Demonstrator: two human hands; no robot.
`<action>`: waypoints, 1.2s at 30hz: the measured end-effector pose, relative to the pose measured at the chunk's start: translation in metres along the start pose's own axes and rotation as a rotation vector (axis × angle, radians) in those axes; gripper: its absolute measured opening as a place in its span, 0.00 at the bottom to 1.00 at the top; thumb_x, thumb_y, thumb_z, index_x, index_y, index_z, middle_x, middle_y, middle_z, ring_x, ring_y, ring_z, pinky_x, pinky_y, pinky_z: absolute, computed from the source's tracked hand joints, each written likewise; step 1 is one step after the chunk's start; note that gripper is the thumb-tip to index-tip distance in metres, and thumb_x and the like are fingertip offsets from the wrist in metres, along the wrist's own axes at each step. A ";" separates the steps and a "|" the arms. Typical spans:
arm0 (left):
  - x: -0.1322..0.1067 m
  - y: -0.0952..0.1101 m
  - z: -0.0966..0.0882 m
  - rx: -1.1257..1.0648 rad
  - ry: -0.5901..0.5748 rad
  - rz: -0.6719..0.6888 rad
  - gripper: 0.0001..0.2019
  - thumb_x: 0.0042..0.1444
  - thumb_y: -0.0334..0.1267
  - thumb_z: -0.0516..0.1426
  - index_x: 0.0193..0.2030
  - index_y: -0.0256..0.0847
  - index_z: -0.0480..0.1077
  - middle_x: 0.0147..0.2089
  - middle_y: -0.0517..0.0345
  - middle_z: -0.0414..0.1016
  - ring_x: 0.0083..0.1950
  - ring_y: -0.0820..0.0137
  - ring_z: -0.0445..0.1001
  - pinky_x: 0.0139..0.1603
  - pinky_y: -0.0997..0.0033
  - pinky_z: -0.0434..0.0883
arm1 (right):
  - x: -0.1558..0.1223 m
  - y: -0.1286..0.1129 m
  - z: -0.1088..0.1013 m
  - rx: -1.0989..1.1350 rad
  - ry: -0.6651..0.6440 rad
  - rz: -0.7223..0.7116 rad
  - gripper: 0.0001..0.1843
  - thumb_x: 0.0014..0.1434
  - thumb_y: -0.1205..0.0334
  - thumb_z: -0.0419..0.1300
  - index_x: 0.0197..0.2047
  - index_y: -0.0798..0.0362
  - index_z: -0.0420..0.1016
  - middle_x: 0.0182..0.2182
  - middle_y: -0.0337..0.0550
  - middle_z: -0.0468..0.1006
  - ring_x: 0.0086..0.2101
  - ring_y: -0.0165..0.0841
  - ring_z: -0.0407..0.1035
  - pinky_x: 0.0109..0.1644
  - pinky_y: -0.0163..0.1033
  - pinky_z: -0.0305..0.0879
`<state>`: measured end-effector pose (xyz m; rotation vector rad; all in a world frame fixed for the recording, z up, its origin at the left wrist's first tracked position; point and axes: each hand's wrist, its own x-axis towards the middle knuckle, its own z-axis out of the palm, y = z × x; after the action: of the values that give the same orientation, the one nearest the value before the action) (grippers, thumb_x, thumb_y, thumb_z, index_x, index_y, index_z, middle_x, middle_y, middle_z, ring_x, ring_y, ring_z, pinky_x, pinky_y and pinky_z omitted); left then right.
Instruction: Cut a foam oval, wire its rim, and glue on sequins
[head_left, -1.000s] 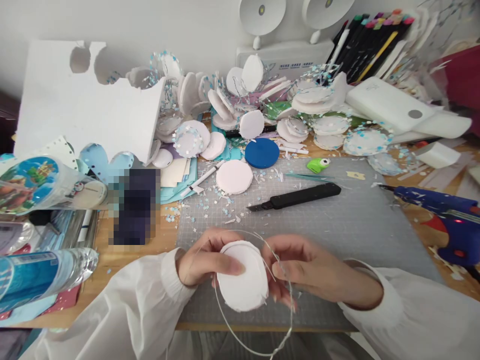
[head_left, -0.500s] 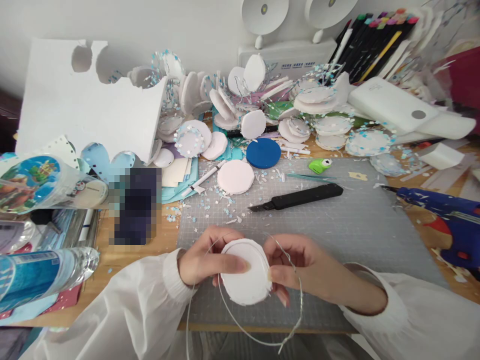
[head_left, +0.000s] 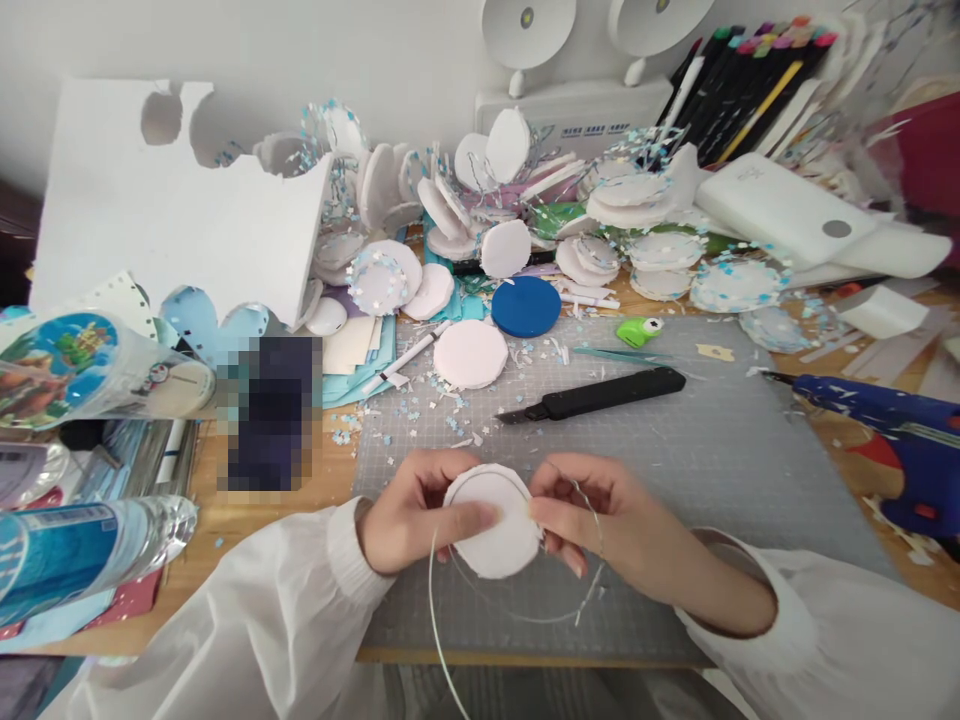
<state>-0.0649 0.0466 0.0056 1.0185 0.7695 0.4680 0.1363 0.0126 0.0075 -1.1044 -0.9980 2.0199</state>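
Note:
My left hand (head_left: pixel 420 512) is closed on a white foam disc (head_left: pixel 496 552), thumb flat across its face and fingers behind. At the disc's right edge, my right hand (head_left: pixel 596 508) pinches with thumb and fingertips; part of a thin wire loop passes by those fingers. The clear wire (head_left: pixel 439 630) curves below the disc, with a twisted stretch near my right hand, and one end runs down toward my lap. A shallow round line shows near the disc's rim. Ahead lie another white foam disc (head_left: pixel 471 354) and a black craft knife (head_left: pixel 600 396) with its blade out.
Under my hands is a grey cutting mat (head_left: pixel 735 440). Beyond it sit a blue round disc (head_left: pixel 526 306), a green punch (head_left: pixel 639 331) and several wire-wrapped foam discs (head_left: pixel 739 280). A blue glue gun (head_left: pixel 885 410) lies right; a water bottle (head_left: pixel 67 555) lies left.
The disc has moved slightly up and away from me, tilting a little. The wire loop has swung, its loose end shifting right and the lower curve rising.

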 end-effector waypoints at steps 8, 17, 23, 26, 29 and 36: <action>0.002 0.000 0.003 -0.056 0.142 -0.030 0.16 0.49 0.45 0.64 0.32 0.31 0.74 0.20 0.59 0.71 0.14 0.80 0.63 0.13 0.84 0.59 | 0.003 0.001 -0.002 0.048 0.062 -0.082 0.15 0.58 0.51 0.61 0.32 0.55 0.71 0.21 0.34 0.70 0.20 0.22 0.63 0.25 0.30 0.60; 0.005 0.000 0.002 -0.162 -0.072 0.367 0.32 0.46 0.53 0.63 0.57 0.41 0.68 0.51 0.46 0.73 0.46 0.61 0.73 0.43 0.68 0.71 | 0.002 -0.005 -0.004 0.401 -0.020 0.075 0.14 0.51 0.57 0.68 0.27 0.57 0.69 0.16 0.31 0.65 0.16 0.18 0.54 0.20 0.28 0.48; 0.009 0.001 0.003 -0.183 -0.168 0.389 0.29 0.47 0.48 0.65 0.56 0.43 0.69 0.57 0.46 0.71 0.53 0.58 0.71 0.50 0.65 0.69 | 0.003 -0.002 -0.003 0.415 0.010 0.041 0.16 0.55 0.51 0.64 0.28 0.56 0.70 0.17 0.32 0.65 0.17 0.19 0.54 0.20 0.28 0.49; 0.008 -0.002 0.002 -0.256 -0.098 0.401 0.28 0.46 0.47 0.66 0.55 0.44 0.68 0.56 0.47 0.72 0.55 0.58 0.71 0.51 0.64 0.69 | 0.005 -0.003 -0.005 0.389 0.116 -0.060 0.17 0.60 0.49 0.59 0.31 0.55 0.71 0.17 0.32 0.65 0.17 0.20 0.54 0.20 0.29 0.50; 0.007 -0.002 0.003 -0.298 -0.018 0.416 0.29 0.44 0.46 0.67 0.54 0.44 0.69 0.58 0.48 0.71 0.57 0.57 0.70 0.53 0.63 0.69 | 0.003 -0.008 -0.007 0.373 0.162 -0.124 0.16 0.60 0.52 0.58 0.27 0.55 0.69 0.15 0.32 0.64 0.15 0.20 0.53 0.20 0.29 0.49; 0.009 0.000 0.004 -0.324 0.004 0.417 0.29 0.40 0.40 0.69 0.52 0.44 0.71 0.55 0.49 0.74 0.56 0.58 0.71 0.52 0.64 0.70 | -0.008 -0.005 -0.004 0.182 -0.027 -0.240 0.13 0.58 0.52 0.62 0.32 0.53 0.69 0.20 0.35 0.71 0.16 0.22 0.61 0.19 0.29 0.53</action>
<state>-0.0559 0.0505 0.0041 0.8706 0.4611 0.9226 0.1444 0.0101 0.0130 -0.8226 -0.8942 1.8928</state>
